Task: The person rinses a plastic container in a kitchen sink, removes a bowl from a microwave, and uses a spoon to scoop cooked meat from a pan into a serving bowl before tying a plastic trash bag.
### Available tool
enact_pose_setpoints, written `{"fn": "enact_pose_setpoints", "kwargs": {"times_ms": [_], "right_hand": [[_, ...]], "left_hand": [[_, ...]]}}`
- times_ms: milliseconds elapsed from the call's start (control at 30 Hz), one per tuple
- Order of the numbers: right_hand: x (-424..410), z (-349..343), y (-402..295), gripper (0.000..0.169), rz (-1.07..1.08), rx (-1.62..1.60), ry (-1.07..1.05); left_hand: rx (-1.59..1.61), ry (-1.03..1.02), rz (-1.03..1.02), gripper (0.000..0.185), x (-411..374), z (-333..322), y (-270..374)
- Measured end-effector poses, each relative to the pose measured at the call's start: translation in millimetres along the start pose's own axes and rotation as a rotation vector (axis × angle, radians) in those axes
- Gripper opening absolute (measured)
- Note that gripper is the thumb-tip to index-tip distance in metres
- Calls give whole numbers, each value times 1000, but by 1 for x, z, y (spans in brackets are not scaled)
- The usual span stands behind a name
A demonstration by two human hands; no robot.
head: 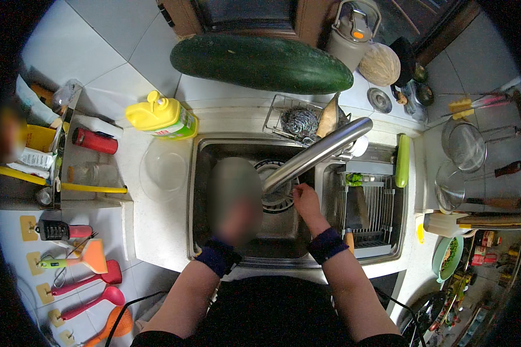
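Observation:
A round bowl [282, 197] with a dark patterned rim is in the left basin of the steel sink [278, 230], partly hidden beneath the steel faucet [319, 154]. My right hand [308, 201] has its fingers closed at the bowl's right edge. On the bowl's left, a grey blur covers most of my left hand [239, 219], so its fingers and anything in them are hidden. Both wrists wear dark cuffs. In the right basin a draining rack [380, 208] carries a cleaver [357, 206] with a wooden handle.
Behind the sink lie a large winter melon [260, 63] and a wire basket [282, 102] with a steel scourer [299, 121]. A yellow detergent jug [163, 117] and a clear bowl [165, 167] stand left. A green gourd [402, 160] borders the right basin. Strainers [464, 145] hang right.

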State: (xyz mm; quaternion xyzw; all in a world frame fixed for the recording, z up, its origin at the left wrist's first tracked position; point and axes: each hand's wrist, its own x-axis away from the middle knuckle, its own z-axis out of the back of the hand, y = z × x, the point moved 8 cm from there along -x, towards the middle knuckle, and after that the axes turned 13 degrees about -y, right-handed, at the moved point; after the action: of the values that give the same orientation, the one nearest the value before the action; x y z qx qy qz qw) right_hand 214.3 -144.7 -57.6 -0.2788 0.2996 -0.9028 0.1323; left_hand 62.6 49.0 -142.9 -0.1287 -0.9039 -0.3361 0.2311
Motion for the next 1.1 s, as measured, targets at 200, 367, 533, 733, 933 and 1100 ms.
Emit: {"fn": "enact_pose_setpoints", "kwargs": {"times_ms": [200,367,533,733,933,1100], "right_hand": [[-20,-45,7,20,174,491,-1],[-42,-75,28,25,161,1011,-214],[-37,-48,44,21,-248,19,-111],[0,-23,10,27,-83,-76,-58],[11,-28,8,30,59,10,-21],[35,10,-9,33,108,-241,-6]], "left_hand": [[-360,231,19,26,18,50,19],[-487,188,-90,32,29,59,36],[-181,438,-414,47,74,67,91],[162,658,-498,65,120,67,154],[216,473,-520,46,95,127,165],[64,476,-400,35,113,90,137]]}}
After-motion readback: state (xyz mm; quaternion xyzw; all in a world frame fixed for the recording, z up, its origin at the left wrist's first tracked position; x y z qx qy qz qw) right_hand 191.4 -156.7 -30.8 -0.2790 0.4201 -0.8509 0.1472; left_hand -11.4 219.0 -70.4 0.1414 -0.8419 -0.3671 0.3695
